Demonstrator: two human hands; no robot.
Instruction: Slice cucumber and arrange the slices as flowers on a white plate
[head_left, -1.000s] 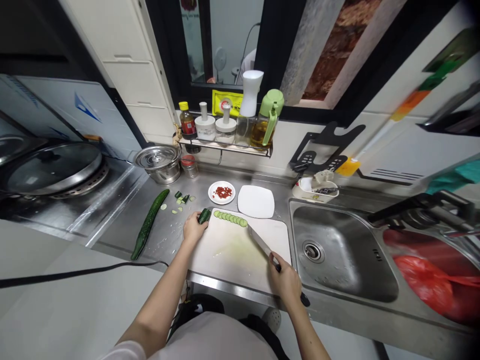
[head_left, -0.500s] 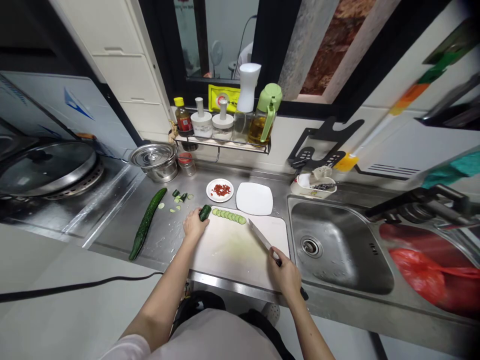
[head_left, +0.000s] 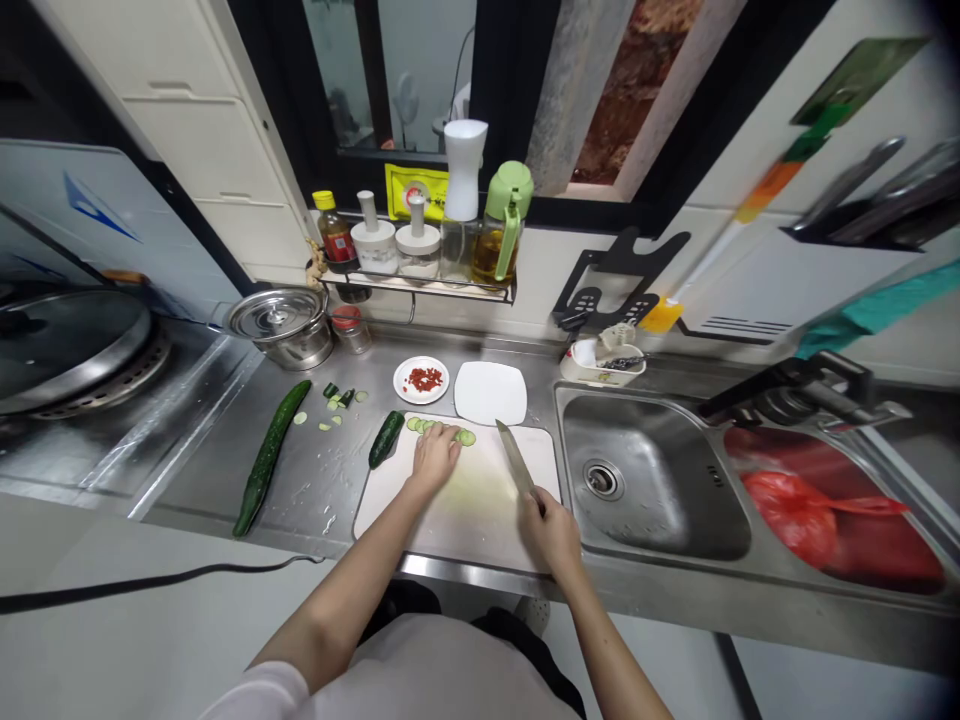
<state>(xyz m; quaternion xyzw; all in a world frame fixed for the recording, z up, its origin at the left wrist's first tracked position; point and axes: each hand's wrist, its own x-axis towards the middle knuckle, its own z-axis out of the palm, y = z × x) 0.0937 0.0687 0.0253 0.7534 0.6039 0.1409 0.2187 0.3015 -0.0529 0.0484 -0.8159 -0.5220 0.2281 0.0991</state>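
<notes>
My left hand (head_left: 437, 455) lies over a row of thin cucumber slices (head_left: 466, 438) near the far edge of the white cutting board (head_left: 480, 510). Its fingers are stretched out across the slices and hide the middle of the row. In my right hand (head_left: 553, 528) is a kitchen knife (head_left: 514, 460), gripped by its handle, blade pointing away over the board's right side. A short piece of cucumber (head_left: 386, 440) rests at the board's left edge. Farther left, a long whole cucumber (head_left: 271, 458) lies on the steel counter.
Cucumber scraps (head_left: 339, 396) lie beyond the board. Behind it are a plate of small red pieces (head_left: 397, 372) and a white square plate (head_left: 490, 392). A sink (head_left: 660, 480) is to the right; a lidded steel pot (head_left: 289, 335) stands back left, below the condiment shelf (head_left: 442, 288).
My left hand has let go of the short cucumber piece at the board's left edge and moved right onto the slices. The knife now points more directly away; the view has shifted right.
</notes>
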